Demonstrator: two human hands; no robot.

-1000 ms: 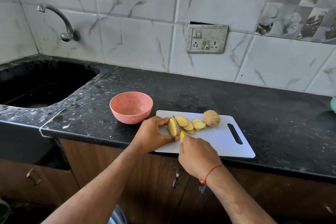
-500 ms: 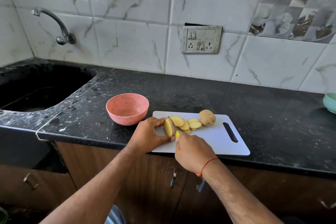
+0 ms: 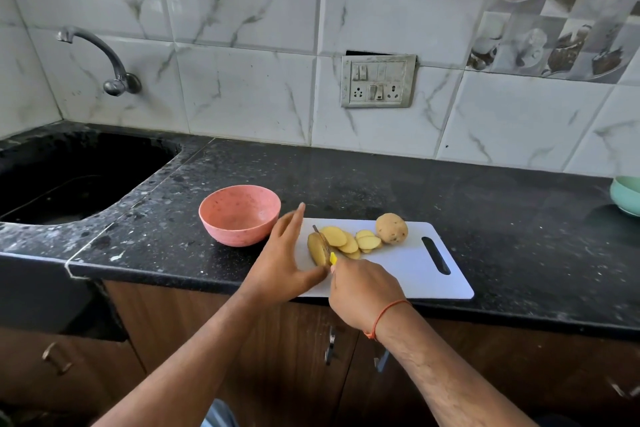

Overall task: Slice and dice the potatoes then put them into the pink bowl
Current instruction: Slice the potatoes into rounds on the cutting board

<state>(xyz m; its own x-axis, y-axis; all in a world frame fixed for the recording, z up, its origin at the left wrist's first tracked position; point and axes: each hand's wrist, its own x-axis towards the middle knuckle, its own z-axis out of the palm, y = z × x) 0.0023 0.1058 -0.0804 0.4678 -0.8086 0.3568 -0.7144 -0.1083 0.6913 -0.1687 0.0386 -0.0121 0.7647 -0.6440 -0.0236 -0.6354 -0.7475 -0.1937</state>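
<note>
Potatoes lie on the white plastic cutting board at the front edge of the black speckled stone bench: a half-cut potato piece, a fan of pale yellow potato slices and one whole brown-skinned potato.

At the far left a black sink basin is sunk into the bench, with a curved metal tap fixed to the marbled white wall tiles above it. To the right of the sink stands the round pink bowl, with nothing visible inside, just beside the board's left end.

The left hand sits between bowl and cut potato, fingers straight and spread wide, pointing away from the person; it holds nothing, and its thumb reaches toward the near end of the potato piece. It covers the board's left edge.

A knife with a yellow handle has its blade along the right face of the half-cut potato piece. The right hand grips the handle, hiding most of it; an orange thread circles the wrist.

The slices overlap right of the blade, the whole potato touching their far right end. Further right is the board's slotted handle hole. A grey switch-and-socket plate hangs on the wall behind, and a pale green bowl is cut off at the right edge. Brown wooden cabinet doors run below.
</note>
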